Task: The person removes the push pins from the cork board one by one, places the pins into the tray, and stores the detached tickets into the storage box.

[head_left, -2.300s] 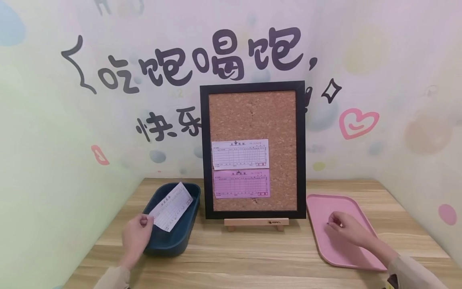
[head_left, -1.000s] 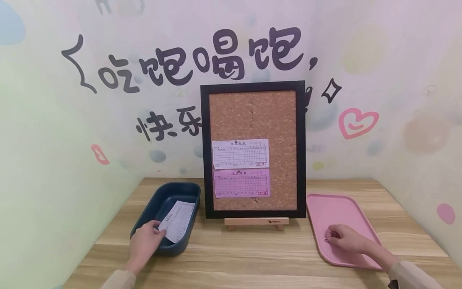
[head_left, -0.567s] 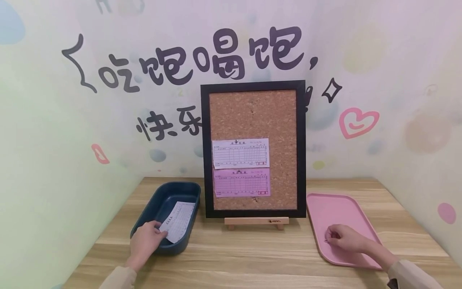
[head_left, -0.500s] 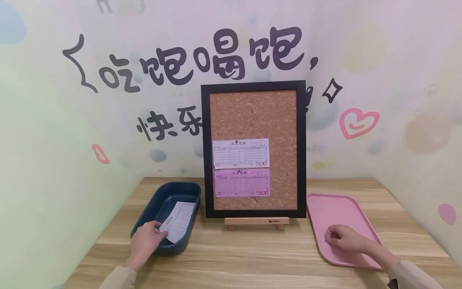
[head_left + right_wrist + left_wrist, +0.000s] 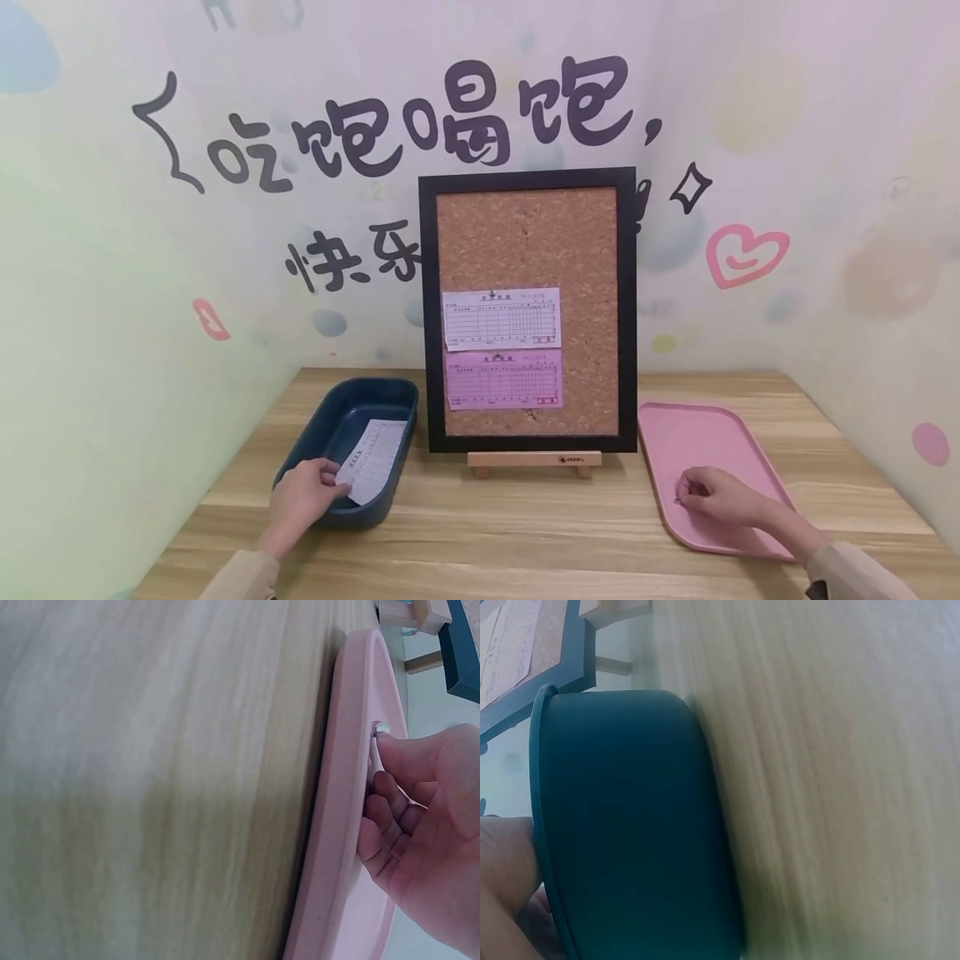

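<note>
My left hand [image 5: 303,496] reaches over the near-left rim of a dark blue bin [image 5: 300,437]. Its thumb and fingers pinch the left end of a white printed slip [image 5: 375,457] lying inside. In the left wrist view, the bin's wall [image 5: 630,825] hides the slip and most of the fingers. My right hand [image 5: 720,496] is low over a pink tray [image 5: 720,433], fingers curled in. A small silvery thumbtack [image 5: 380,728] shows at its thumb tip in the right wrist view, pinched there close to the tray surface.
Between bin and tray, a black-framed cork board [image 5: 525,242] stands on a small wooden easel [image 5: 534,459]. Pinned to it are a white slip [image 5: 501,321] and, below, a pink slip [image 5: 502,382]. A lettered wall [image 5: 480,108] rises behind the wooden table [image 5: 525,533].
The left hand has lowered its slip from above the bin to inside it, moving right and down. The right hand has sunk slightly toward the tray. Over the last half second both have barely moved.
</note>
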`<action>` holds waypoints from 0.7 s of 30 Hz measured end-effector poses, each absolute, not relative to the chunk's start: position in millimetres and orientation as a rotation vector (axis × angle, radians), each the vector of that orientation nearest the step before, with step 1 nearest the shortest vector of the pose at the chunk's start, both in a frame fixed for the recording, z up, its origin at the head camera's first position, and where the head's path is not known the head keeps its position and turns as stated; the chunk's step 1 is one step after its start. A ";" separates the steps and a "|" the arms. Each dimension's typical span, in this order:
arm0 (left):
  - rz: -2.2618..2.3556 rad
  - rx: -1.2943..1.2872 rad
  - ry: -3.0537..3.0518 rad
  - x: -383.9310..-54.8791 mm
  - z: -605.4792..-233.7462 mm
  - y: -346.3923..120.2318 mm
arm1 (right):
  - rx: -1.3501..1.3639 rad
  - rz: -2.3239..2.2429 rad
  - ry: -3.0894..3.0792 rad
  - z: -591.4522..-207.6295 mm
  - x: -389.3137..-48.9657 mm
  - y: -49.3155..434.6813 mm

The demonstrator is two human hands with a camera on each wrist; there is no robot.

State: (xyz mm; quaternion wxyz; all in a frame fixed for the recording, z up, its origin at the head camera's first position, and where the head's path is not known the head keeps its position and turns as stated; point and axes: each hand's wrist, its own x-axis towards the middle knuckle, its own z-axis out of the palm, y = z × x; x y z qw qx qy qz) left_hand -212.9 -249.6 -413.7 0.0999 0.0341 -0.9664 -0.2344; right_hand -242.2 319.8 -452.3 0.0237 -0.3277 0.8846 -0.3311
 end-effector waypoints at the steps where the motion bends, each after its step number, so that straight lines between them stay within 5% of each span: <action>1: -0.697 0.103 -2.859 -212.9 -413.4 -249.7 | -1.022 -1.030 2.738 -452.9 -242.6 320.1; 21: -0.674 0.077 -2.838 -212.6 -407.8 -253.1 | -1.007 -1.109 2.621 -451.2 -245.2 325.5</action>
